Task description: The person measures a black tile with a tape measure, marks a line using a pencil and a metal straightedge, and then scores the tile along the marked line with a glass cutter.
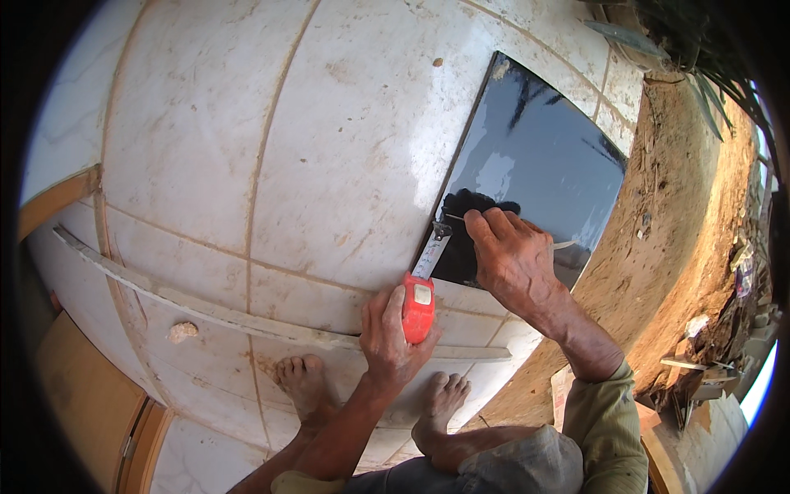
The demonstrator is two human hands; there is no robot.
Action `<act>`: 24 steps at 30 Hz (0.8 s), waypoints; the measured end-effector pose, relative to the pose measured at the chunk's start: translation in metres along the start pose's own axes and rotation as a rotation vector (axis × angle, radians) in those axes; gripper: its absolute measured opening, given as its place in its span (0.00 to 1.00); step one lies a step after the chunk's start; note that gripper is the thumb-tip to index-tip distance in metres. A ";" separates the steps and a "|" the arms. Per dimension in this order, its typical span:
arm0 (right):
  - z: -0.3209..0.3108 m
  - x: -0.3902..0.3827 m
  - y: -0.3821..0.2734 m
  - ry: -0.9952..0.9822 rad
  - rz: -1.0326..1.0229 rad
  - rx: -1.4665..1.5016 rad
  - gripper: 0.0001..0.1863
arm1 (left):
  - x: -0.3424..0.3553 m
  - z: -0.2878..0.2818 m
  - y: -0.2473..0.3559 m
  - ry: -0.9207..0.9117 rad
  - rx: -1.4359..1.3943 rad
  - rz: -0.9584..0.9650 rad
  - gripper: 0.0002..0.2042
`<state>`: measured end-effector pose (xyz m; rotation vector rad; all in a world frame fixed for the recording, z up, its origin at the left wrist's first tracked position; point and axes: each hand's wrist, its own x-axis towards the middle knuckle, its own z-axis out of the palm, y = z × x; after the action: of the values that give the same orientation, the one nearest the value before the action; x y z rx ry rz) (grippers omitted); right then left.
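Observation:
My left hand (387, 333) is closed round a red tape measure (420, 311). Its short pulled-out blade (429, 253) lies over the left edge of a glossy black tile or panel (535, 156). Between the fingertips of my right hand (514, 251) is a thin, pencil-like stick (563, 245). One end points toward the blade's hook, while a pale end sticks out behind the hand; its exact kind is unclear. The right hand is over the panel's near part, casting a dark reflection there.
Large, dirty white tiles (181, 123) cover the floor. A long narrow strip (222, 313) crosses in front of my bare feet (304, 383). To the right run bare earth (658, 214), debris and leaves (712, 99). A wooden door (86, 387) stands at the lower left.

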<state>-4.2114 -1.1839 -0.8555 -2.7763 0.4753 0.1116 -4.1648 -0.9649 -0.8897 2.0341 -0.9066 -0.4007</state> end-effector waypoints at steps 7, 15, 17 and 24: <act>-0.002 0.003 -0.007 -0.031 -0.043 0.000 0.17 | 0.000 -0.002 0.000 -0.021 0.015 -0.020 0.35; -0.003 0.008 -0.011 -0.086 -0.070 -0.047 0.15 | 0.000 -0.004 0.001 -0.026 -0.006 -0.038 0.35; -0.002 0.008 -0.012 -0.083 -0.080 -0.058 0.16 | 0.000 -0.004 0.001 -0.033 0.002 -0.034 0.35; -0.003 0.013 -0.014 -0.060 -0.154 -0.101 0.14 | 0.001 -0.003 0.002 -0.032 0.003 -0.030 0.35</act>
<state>-4.1949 -1.1763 -0.8502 -2.8864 0.2456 0.1873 -4.1632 -0.9643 -0.8866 2.0511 -0.8978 -0.4493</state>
